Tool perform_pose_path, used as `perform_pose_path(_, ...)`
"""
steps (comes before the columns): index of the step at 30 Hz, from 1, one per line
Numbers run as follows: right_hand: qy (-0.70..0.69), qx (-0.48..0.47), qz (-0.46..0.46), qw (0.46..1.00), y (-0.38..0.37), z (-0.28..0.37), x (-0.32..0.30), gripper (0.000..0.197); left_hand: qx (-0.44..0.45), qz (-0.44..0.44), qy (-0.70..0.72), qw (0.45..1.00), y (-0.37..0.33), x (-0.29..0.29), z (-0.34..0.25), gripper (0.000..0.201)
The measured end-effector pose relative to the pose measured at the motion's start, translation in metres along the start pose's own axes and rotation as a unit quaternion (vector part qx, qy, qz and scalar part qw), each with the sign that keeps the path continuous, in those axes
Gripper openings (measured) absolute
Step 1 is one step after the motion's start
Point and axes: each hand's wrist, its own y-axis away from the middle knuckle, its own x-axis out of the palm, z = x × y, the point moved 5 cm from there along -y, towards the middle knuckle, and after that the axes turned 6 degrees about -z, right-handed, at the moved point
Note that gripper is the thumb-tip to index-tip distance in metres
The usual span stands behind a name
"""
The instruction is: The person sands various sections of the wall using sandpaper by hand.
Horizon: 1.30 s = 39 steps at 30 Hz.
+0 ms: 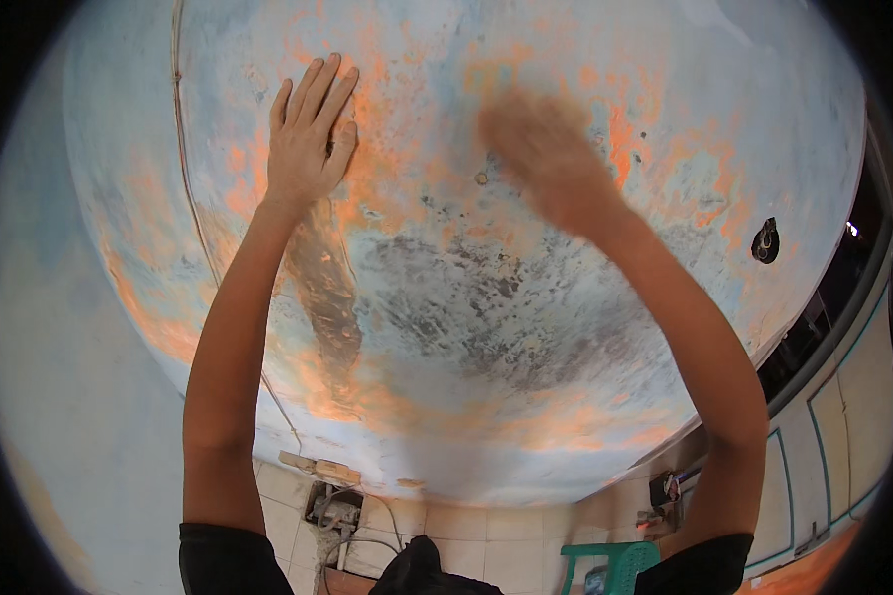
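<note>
In front of me is a wall [417,149] with worn pale blue paint, orange patches and a dark, blotchy area lower down. My left hand [311,147] lies flat against it at the upper left, fingers stretched upward and nothing seen in them. To the right, my right hand [546,164] is over the wall near a yellowish-orange patch. Motion smears its fingers, so whether something is under them cannot be made out. Both arms reach up from black sleeves. A long brown bare streak [325,288] runs down the wall below my left hand.
A thin cable [182,149] runs down the wall's left side. A small black object [765,241] is on the wall at right. Below are wood pieces [319,468], a floor opening [335,508] with cables, a green plastic stool [633,565] and pale panels [853,416] at right.
</note>
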Motion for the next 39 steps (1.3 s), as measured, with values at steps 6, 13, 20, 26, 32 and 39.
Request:
perform_pose_path(6, -0.011, -0.016, -0.019, 1.000, 0.007, -0.044, -0.029, 0.046, 0.002, -0.013, 0.002, 1.000, 0.000, 0.004, 0.000, 0.047)
perform_pose_path(13, 0.048, 0.069, -0.036, 0.996, 0.013, -0.040, -0.026, 0.044, 0.009, -0.009, 0.000, 1.000, -0.003, 0.005, -0.002, 0.047)
perform_pose_path(20, 0.062, 0.017, -0.039, 0.997, -0.001, -0.079, -0.044, 0.043, 0.007, -0.014, 0.002, 1.000, -0.001, 0.001, -0.003, 0.047)
perform_pose_path(26, 0.019, 0.084, -0.054, 0.995, -0.004, -0.034, -0.025, 0.042, 0.002, -0.001, 0.000, 1.000, -0.001, -0.001, 0.001, 0.047)
perform_pose_path(32, -0.047, -0.020, -0.058, 0.997, -0.009, -0.049, -0.034, 0.044, 0.001, -0.007, -0.009, 1.000, 0.001, 0.001, -0.001, 0.047)
perform_pose_path(39, 0.021, 0.110, -0.159, 0.981, 0.000, -0.065, -0.031, 0.044, 0.001, -0.004, -0.004, 1.000, 0.001, 0.003, 0.001, 0.048)
